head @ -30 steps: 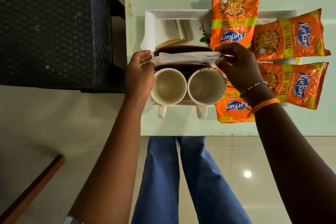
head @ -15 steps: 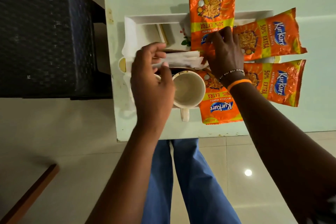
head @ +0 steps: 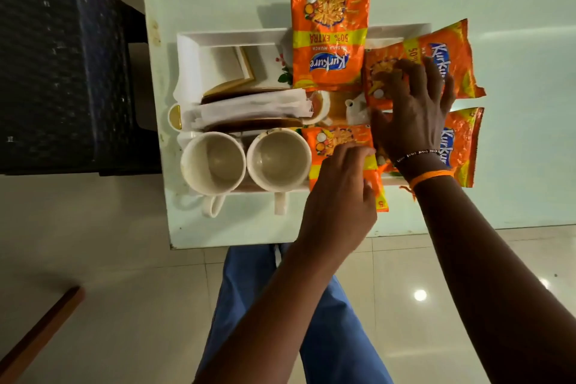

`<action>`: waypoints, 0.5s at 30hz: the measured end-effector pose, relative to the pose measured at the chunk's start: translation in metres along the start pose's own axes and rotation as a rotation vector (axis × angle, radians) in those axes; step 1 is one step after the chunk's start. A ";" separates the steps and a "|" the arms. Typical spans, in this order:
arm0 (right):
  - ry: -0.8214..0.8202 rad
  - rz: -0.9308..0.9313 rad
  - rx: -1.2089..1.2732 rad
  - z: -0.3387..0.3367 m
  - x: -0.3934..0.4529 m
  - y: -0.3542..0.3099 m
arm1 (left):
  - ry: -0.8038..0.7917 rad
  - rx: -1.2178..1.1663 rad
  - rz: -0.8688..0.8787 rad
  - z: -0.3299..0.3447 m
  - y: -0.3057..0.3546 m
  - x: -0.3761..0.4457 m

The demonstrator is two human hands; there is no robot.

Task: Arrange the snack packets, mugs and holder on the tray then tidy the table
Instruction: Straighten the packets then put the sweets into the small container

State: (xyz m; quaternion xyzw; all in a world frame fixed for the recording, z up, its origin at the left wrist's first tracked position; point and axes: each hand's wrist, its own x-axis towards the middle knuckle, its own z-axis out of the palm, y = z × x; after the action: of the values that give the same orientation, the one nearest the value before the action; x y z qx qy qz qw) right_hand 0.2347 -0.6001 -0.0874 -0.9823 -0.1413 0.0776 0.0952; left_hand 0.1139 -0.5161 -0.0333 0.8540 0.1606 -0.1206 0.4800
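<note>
The white tray (head: 218,38) sits on the pale table. Two empty white mugs (head: 213,162) (head: 278,159) stand side by side at its near edge, handles toward me. Behind them is the brown holder (head: 249,109) with white napkins in it. Several orange snack packets lie over the tray's right half: a far one (head: 330,31), two at the right (head: 455,53) (head: 463,146), and a near one (head: 338,139). My left hand (head: 339,196) has its fingers curled onto the near packet. My right hand (head: 411,115) lies spread on the upper right packet.
A dark woven chair (head: 62,65) stands close to the table's left side. The table's near edge (head: 249,238) is just past the mug handles. A small white item (head: 355,109) sits on the tray between the packets. A wooden bar (head: 40,330) lies low at left.
My left hand left the napkin holder and went right to the near packet, uncovering the left mug. My right hand shifted right onto the upper right packet.
</note>
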 end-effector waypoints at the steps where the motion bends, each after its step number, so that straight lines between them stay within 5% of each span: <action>1: -0.020 -0.024 -0.022 0.000 0.001 0.005 | -0.068 0.078 -0.010 0.008 -0.005 0.002; 5: -0.074 -0.055 -0.106 0.002 0.015 0.015 | -0.227 0.308 -0.018 0.025 -0.022 0.010; 15: -0.053 0.046 -0.049 -0.009 -0.016 0.011 | -0.206 0.539 -0.031 0.045 -0.028 0.017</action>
State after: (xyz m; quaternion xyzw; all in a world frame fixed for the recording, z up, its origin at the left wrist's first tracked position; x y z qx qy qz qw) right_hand 0.2240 -0.6168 -0.0794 -0.9850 -0.1230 0.1023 0.0654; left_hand 0.1160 -0.5379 -0.0842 0.9315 0.0863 -0.2525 0.2474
